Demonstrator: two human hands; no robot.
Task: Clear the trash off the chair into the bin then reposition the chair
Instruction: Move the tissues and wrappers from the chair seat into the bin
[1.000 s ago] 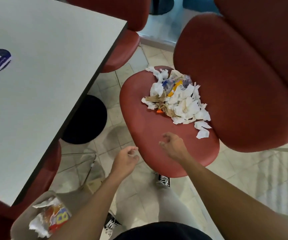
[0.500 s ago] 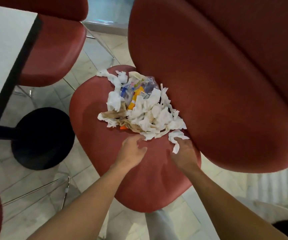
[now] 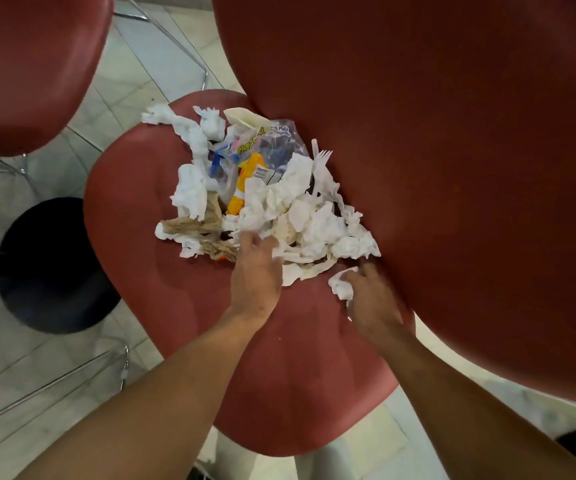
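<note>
Gathering the trash pile point(image 3: 272, 202) in one scoop is the step in hand, and it wants both hands working from opposite sides. The pile of crumpled napkins, a plastic wrapper point(image 3: 266, 140) and a white plastic fork point(image 3: 321, 159) lies on the red chair seat point(image 3: 182, 306), pushed against the backrest point(image 3: 435, 168). The left hand point(image 3: 255, 275) reaches into the near edge with fingers spread, holding nothing clearly yet. The right hand point(image 3: 371, 299) touches a loose napkin point(image 3: 342, 285) with bent fingers; whether it already pinches it cannot be told. The person should press the light pieces inward before lifting, because small scraps may fall to the floor. The bin is not in view.
</note>
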